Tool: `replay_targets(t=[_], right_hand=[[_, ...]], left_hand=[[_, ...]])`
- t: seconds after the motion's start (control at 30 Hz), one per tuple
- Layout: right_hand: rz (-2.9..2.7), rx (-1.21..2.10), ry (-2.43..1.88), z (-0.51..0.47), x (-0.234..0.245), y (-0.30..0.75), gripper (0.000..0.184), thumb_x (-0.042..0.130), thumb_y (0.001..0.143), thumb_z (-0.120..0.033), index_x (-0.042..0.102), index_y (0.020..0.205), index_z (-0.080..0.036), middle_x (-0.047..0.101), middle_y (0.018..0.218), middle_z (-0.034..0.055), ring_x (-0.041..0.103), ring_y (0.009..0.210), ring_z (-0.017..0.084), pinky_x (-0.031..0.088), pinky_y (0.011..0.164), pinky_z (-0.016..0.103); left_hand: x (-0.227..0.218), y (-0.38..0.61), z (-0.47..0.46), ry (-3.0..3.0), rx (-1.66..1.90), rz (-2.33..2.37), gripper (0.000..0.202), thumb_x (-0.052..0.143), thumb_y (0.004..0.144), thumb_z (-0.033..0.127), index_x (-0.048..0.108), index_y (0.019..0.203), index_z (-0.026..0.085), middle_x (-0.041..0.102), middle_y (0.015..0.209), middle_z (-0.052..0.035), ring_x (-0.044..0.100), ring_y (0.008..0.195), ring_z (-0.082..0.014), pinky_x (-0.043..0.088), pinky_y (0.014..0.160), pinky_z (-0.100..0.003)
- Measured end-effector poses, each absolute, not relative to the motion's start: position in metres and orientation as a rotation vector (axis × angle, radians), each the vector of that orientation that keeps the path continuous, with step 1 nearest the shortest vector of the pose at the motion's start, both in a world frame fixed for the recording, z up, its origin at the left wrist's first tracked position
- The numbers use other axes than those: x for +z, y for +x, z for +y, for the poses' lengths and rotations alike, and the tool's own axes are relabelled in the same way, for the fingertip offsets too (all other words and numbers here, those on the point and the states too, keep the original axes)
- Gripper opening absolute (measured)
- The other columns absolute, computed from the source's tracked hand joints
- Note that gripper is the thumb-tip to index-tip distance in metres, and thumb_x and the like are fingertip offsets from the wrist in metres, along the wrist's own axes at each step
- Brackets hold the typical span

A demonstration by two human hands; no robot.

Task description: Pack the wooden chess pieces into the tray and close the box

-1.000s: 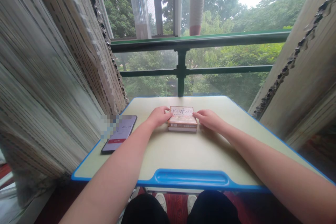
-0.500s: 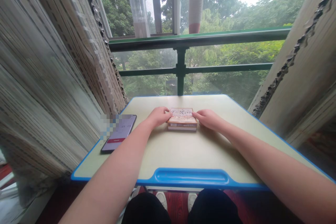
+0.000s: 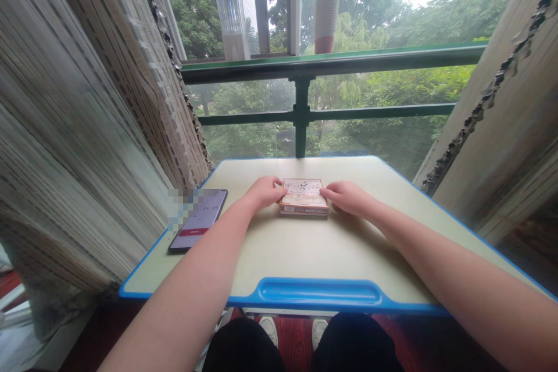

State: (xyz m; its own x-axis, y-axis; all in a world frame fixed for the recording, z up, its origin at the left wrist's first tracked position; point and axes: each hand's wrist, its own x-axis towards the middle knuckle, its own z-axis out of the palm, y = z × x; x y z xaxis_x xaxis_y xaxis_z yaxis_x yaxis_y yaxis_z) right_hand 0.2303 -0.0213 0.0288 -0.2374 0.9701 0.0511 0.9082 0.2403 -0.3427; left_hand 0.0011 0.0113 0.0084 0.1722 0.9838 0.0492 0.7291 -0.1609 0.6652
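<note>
A small flat cardboard box [image 3: 304, 192] with dark lettering and a pale printed lid lies on the table, its long side towards me. My left hand [image 3: 265, 192] is at its left edge, thumb on the lid's corner and fingers curled along the side. At the opposite edge, my right hand [image 3: 344, 195] holds it the same way, thumb over the right rim. The fingers beneath and behind the box are partly hidden. The lid sits low, with its printed front side reaching almost to the tabletop.
A phone [image 3: 198, 221] showing a running timer lies at the table's left edge, partly blurred out. The pale table [image 3: 314, 256] has a blue rim and a moulded blue tray [image 3: 320, 290] at the front. Curtains [image 3: 100, 128] hang on both sides, and a green railing [image 3: 300, 116] stands behind.
The box lid has gone down: the white band under its front side has mostly disappeared. Both hands keep their places at the box's sides.
</note>
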Motion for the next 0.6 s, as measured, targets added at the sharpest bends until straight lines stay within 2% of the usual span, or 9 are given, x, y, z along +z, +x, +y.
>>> replay_targets(t=[0.6], right_hand=[[-2.278,0.338,-1.793,-0.0202,0.0295,0.2305,0.037,0.042,0.084,-0.044,0.067,0.082,-0.017,0.069,0.08,0.0075,0.059,0.071,0.018,0.037,0.059,0.024]], left_hand=[[0.0119,0.0008,0.0085,2.059,0.6,1.642,0.037,0.058,0.069,0.034,0.061,0.1,0.014,0.065,0.066,-0.0036,0.056,0.058,-0.0146,0.04,0.054,-0.024]])
